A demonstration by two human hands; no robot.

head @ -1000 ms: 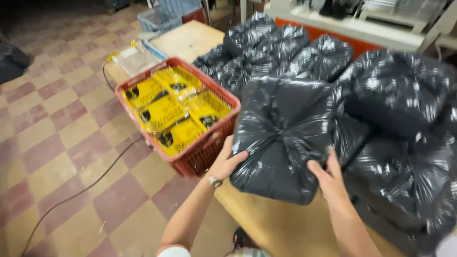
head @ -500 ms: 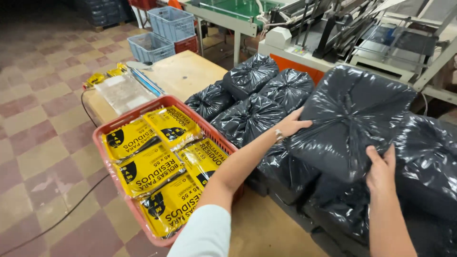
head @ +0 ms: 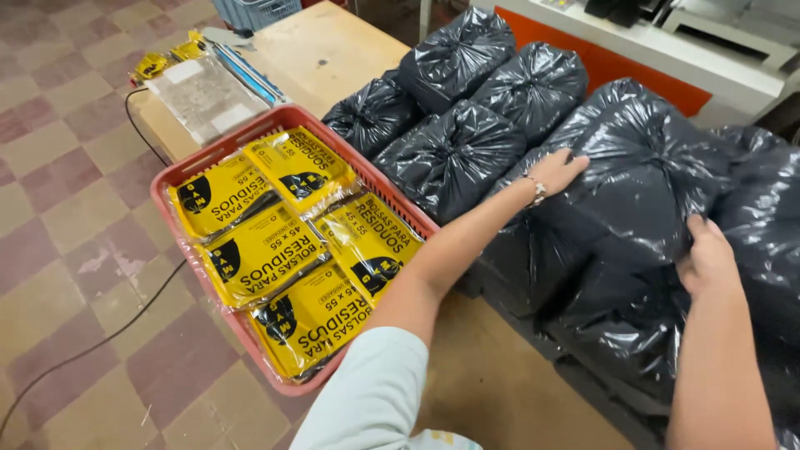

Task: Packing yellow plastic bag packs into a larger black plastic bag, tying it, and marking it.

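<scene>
Resting between both hands, a large tied black bag sits on top of other stuffed black bags stacked along a wooden table. The left hand lies flat against the bag's near-left side, fingers stretched out and spread on the plastic, pressing rather than pinching; a thin bracelet shows at its wrist. The right hand is on the bag's right side, lower down, with its fingers curled into the glossy plastic so that they grip a fold of it; how deep the fingertips go cannot be told, as the plastic hides them. The bag's knotted top points away from the person, between the two hands and above them. To the left of the left forearm, touching the pile of bags, stands a red plastic basket on the table's edge, filled with flat yellow packets laid in rows. Beyond the basket lies a clear plastic sleeve on the tabletop. A dark cable runs across the checked tile floor below.
</scene>
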